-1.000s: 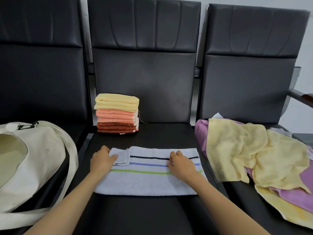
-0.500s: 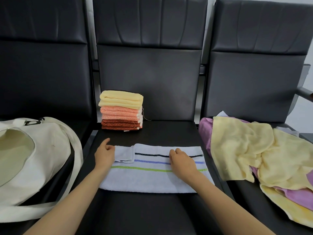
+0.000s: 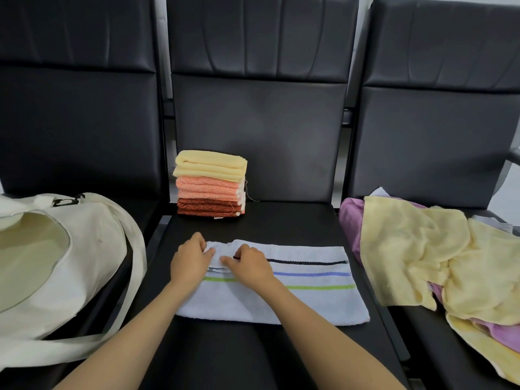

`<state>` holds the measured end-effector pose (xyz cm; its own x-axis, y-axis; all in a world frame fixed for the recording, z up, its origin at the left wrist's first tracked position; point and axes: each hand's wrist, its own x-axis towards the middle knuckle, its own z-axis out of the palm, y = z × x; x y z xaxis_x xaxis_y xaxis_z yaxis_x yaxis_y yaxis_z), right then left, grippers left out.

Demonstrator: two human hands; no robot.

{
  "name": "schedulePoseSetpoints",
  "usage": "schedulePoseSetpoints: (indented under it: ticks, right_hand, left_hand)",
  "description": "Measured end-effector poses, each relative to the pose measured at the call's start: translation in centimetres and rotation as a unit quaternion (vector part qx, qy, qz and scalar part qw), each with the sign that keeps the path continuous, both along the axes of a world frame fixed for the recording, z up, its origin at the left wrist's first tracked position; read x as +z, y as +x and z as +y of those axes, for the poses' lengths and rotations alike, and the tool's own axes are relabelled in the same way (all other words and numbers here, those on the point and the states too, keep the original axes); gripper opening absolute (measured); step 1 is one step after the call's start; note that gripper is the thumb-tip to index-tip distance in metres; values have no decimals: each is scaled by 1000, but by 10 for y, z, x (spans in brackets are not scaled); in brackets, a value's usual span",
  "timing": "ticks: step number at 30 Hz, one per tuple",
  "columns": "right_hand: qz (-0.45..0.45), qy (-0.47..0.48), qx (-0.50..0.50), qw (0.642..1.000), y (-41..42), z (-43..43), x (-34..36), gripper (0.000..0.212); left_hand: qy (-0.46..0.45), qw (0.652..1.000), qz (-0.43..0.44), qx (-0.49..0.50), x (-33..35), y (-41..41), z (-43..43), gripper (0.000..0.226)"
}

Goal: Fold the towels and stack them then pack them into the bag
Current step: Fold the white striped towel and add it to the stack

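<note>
— Where's the striped towel (image 3: pixel 281 291)?
— Flat on the middle seat (image 3: pixel 281 220). My left hand (image 3: pixel 190 263) and right hand (image 3: pixel 249 266) seem to pinch its folded left corner; fingertips partly hidden.
— Around it?
— The folded stack (image 3: pixel 211 182) behind, bag (image 3: pixel 92 249) left, loose towels (image 3: pixel 416 249) right.

Change over the last second: the right grip (image 3: pixel 249 266), earlier flat on the middle of the white striped towel (image 3: pixel 295 301), now lies at the towel's left end, just beside the left grip (image 3: pixel 190 261). Its thumb and forefinger pinch the small folded-over flap (image 3: pixel 222 253) at the far left corner. The left grip, earlier resting with straighter fingers at the flap's left edge, now curls its fingers and thumb onto the flap. The middle stretch of the coloured stripes, formerly under the right grip, is now exposed.
</note>
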<state>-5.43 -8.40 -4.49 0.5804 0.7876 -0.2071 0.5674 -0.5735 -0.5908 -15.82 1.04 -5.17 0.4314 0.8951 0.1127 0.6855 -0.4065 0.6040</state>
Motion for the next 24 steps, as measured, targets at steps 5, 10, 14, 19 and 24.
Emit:
schedulePoseSetpoints:
  ticks: [5,10,14,19,24]
  right_hand:
    - [-12,-15,-10,1000,-5,1,-2,56]
    - [-45,-17,-19,999,-11,1,-5,50]
    - [-50,-20,-25,998,-12,1,-5,49]
    - [-28,-24,-23,999,-12,0,-1,45]
    - [29,-18,-51,998,-14,6,11,20]
  left_hand:
    - [-39,997,-65,1,6,2,-9,34]
    - [-353,860,-324,177,8,1,-3,55]
    - [-421,789,-393,212,5,1,7,62]
    - [-402,762,-462,213,8,-3,10,50]
    - [-416,824,-327,204,10,-5,19,22]
